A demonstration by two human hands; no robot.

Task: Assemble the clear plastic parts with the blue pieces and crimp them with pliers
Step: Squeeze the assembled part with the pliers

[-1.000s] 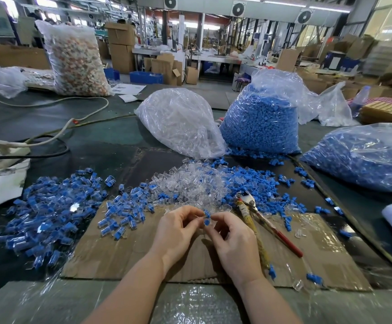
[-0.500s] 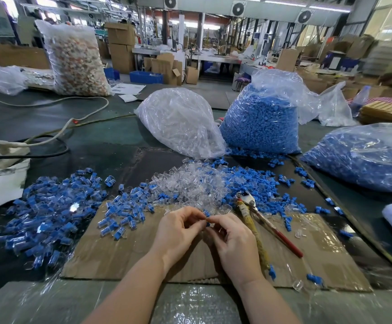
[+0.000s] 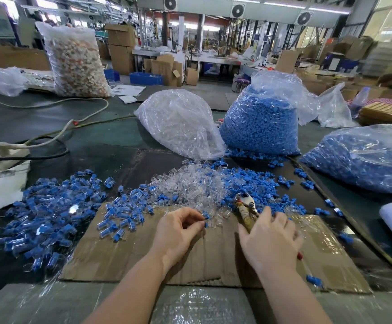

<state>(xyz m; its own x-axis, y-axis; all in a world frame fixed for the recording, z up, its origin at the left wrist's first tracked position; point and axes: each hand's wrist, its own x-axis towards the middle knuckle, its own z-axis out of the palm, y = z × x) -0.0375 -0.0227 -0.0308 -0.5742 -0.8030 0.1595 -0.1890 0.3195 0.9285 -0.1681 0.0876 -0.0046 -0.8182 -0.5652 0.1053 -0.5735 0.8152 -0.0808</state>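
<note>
Left hand [image 3: 178,232]: fingers curled in, thumb and fingertips pinching a small blue-and-clear plastic part [image 3: 206,221] at the near edge of the loose clear pile. Hand hovers over the flat brown cardboard sheet [image 3: 125,258], wrist low.

Right hand [image 3: 272,242]: lies over the handles of the pliers with tape-wrapped handles [image 3: 246,210], fingers spread and bent down around them, thumb on the left side. Can't tell whether it has a firm grip or is only resting on them. Plier head sticks out past the fingertips, pointing away from the person; a bit of red handle end [image 3: 299,255] shows at the right of the hand.

Just beyond both hands: heap of loose clear plastic caps [image 3: 190,185], with scattered loose blue plastic pieces [image 3: 248,181] touching it on the right. Left of the hands, a spread of assembled clear-and-blue parts [image 3: 50,206], partly on the cardboard, mostly on the dark green table [image 3: 111,141].

Further back: clear plastic bag of clear parts [image 3: 178,127] lying on its side, upright bag full of blue pieces [image 3: 260,122] just beside it, another bag of blue pieces [image 3: 363,157] at the right. A few stray blue pieces sit on the cardboard near the right wrist.

Far left: tall bag of pale mixed parts [image 3: 76,64], white cable [image 3: 57,132] running across the table.
</note>
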